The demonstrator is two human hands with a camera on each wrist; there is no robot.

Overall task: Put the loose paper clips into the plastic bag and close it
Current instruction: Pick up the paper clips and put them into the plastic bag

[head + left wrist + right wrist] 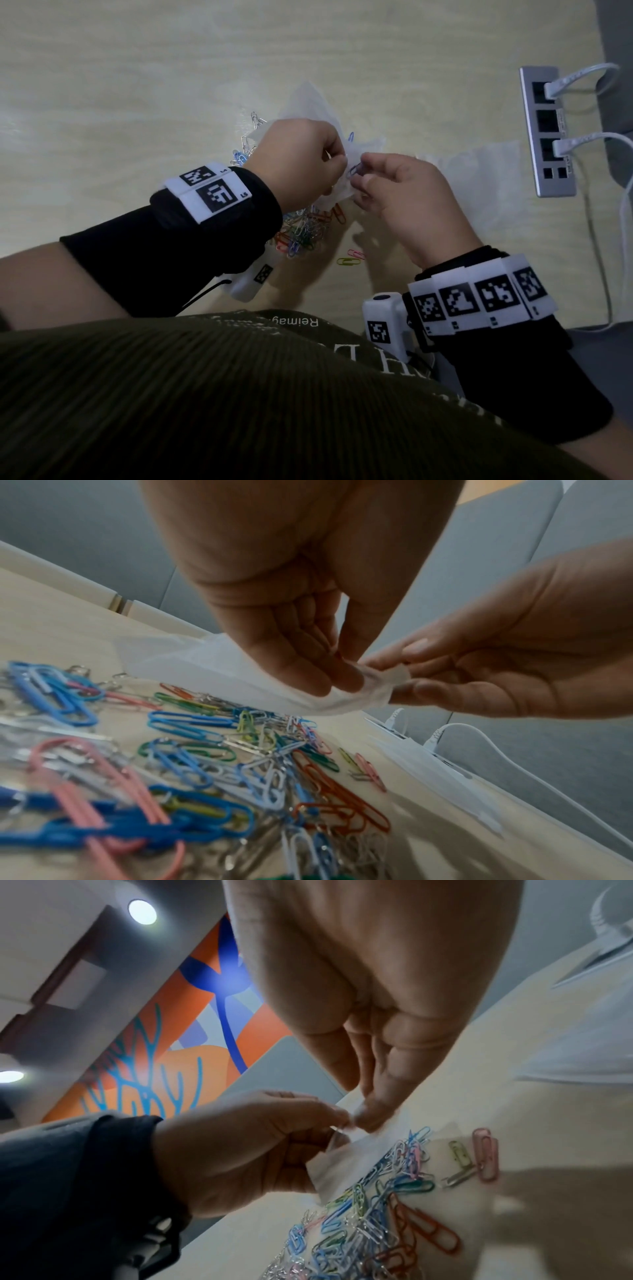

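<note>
A small translucent plastic bag (310, 102) is held above the table between both hands. My left hand (339, 161) pinches the bag's edge (212, 669) with curled fingers. Right beside it, my right hand (363, 171) pinches the same edge between thumb and forefinger (404, 674). A purple clip (356, 169) shows at the right hand's fingertips. Below the hands a heap of coloured paper clips (305, 229) lies loose on the table, plain in the left wrist view (240, 764) and in the right wrist view (369, 1218). A yellow clip (347, 262) and a pink clip (356, 254) lie apart from the heap.
The light wooden table (137, 85) carries a metal socket panel (544, 130) at the right, with white cables (582, 82) plugged in. Another clear plastic sheet or bag (479, 178) lies flat between my right hand and the panel.
</note>
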